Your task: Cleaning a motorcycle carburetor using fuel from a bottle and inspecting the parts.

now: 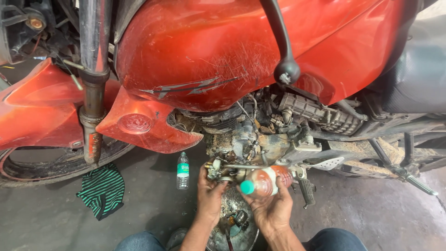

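Note:
My left hand (210, 195) grips a small grimy metal engine part, a carburettor (218, 168), held up just below the engine (260, 135) of a red motorcycle. My right hand (272, 207) holds a plastic bottle (265, 181) with an orange label and a teal cap, lying almost level with its cap toward the carburettor. Both hands sit above a round metal tray (241, 237) on the floor with small dark parts in it. The red fuel tank (223, 46) fills the upper view.
A small water bottle (182, 171) stands on the concrete floor left of my hands. A green and black striped rag (103, 188) lies by the front wheel (46, 167). The fork leg (94, 93), footpeg (306, 191) and side stand (413, 179) stick out nearby. My knees are at the bottom edge.

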